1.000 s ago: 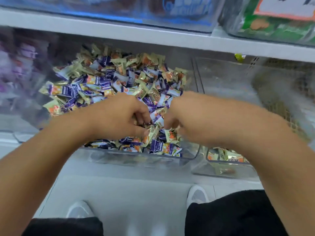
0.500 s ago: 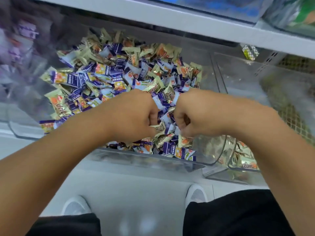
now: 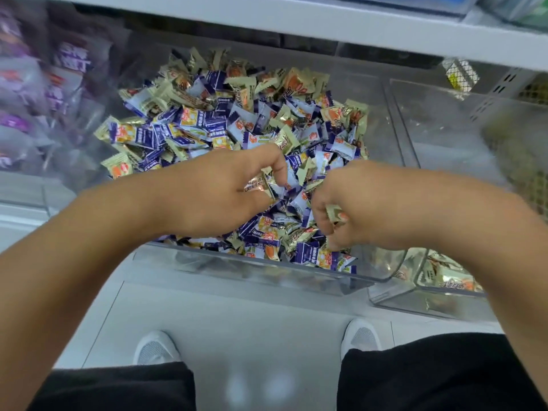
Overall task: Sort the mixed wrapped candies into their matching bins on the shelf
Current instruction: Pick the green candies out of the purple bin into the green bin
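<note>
Pale floor (image 3: 261,327) fills the bottom of the frame, with two white shoes (image 3: 155,348) and black shorts (image 3: 439,372) at the lower edge. Just above them, a clear bin (image 3: 252,266) sits on the shelf (image 3: 326,22), heaped with mixed wrapped candies (image 3: 225,120) in purple-and-white and gold wrappers. At centre frame the left hand (image 3: 219,191) rests in the heap, its curled fingers and thumb pinching a gold candy (image 3: 257,185). Just beside it to the right, the right hand (image 3: 350,209) holds another gold piece (image 3: 334,213) in curled fingers. At lower right a second clear bin (image 3: 427,301) carries only gold-wrapped candies (image 3: 447,277). Blurred purple packets (image 3: 23,84) lie at upper left.
</note>
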`<action>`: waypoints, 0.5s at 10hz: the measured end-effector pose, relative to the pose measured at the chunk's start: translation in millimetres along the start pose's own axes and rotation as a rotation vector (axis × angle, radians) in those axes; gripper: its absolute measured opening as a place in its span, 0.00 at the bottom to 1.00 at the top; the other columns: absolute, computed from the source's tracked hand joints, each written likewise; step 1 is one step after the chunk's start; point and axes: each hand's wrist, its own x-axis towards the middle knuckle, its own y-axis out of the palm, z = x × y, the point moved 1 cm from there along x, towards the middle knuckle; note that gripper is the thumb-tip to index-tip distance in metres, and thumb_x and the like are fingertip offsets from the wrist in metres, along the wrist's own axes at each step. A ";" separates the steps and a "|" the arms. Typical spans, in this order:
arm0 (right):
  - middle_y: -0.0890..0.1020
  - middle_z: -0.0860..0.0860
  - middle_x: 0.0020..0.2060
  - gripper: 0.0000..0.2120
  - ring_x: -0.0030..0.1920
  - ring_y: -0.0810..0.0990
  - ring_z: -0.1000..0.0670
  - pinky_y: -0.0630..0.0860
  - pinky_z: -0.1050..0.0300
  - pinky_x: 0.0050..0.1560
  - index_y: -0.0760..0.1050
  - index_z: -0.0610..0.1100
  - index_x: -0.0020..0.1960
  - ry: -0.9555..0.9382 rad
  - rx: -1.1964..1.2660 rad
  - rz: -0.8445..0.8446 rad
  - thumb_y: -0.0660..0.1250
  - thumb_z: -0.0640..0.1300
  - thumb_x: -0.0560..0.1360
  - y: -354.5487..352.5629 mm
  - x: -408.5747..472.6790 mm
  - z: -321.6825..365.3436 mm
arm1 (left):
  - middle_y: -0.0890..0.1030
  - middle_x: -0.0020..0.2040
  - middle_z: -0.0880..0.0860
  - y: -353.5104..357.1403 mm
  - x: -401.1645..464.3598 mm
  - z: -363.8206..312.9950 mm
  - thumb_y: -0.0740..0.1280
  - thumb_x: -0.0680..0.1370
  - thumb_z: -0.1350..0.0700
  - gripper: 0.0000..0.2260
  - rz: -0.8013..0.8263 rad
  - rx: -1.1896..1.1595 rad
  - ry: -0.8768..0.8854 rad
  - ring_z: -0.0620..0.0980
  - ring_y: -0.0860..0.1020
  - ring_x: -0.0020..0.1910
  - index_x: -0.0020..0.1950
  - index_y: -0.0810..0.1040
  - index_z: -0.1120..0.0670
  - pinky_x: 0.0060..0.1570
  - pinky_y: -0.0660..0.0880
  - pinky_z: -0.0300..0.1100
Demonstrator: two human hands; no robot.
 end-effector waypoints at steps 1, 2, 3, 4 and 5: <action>0.73 0.54 0.34 0.12 0.30 0.66 0.58 0.64 0.63 0.29 0.80 0.52 0.57 0.001 -0.175 0.054 0.73 0.48 0.74 6.4 9.2 2.0 | 0.76 0.30 0.33 -5.7 -3.3 -8.9 0.69 0.75 0.54 0.05 0.080 0.210 0.081 0.32 0.74 0.31 0.47 0.79 0.43 0.31 0.66 0.26; 0.70 0.55 0.30 0.09 0.28 0.64 0.58 0.65 0.59 0.30 0.81 0.52 0.54 -0.023 -0.213 -0.010 0.72 0.47 0.74 10.6 16.0 -1.8 | 0.76 0.42 0.27 -6.8 -5.2 -2.6 0.76 0.71 0.47 0.09 0.182 0.355 0.042 0.31 0.75 0.40 0.47 0.80 0.38 0.36 0.69 0.28; 0.73 0.54 0.28 0.04 0.27 0.68 0.58 0.70 0.59 0.30 0.81 0.51 0.43 -0.067 -0.184 -0.056 0.72 0.43 0.70 12.2 19.9 -5.2 | 0.80 0.46 0.35 5.2 11.8 22.6 0.75 0.63 0.42 0.17 0.308 0.308 -0.007 0.37 0.79 0.43 0.49 0.78 0.28 0.46 0.78 0.43; 0.78 0.54 0.29 0.08 0.31 0.77 0.55 0.80 0.53 0.34 0.77 0.50 0.33 -0.076 -0.081 -0.113 0.73 0.41 0.66 9.3 21.9 -10.4 | 0.82 0.50 0.44 16.9 19.0 16.5 0.74 0.70 0.54 0.18 0.473 0.289 -0.012 0.48 0.80 0.47 0.60 0.83 0.41 0.44 0.75 0.29; 0.78 0.56 0.32 0.07 0.32 0.76 0.56 0.78 0.48 0.33 0.73 0.54 0.34 -0.159 -0.004 -0.186 0.72 0.49 0.62 8.4 22.6 -15.4 | 0.80 0.55 0.36 13.4 23.8 7.6 0.73 0.74 0.54 0.17 0.433 0.435 0.018 0.44 0.77 0.52 0.58 0.81 0.34 0.40 0.69 0.29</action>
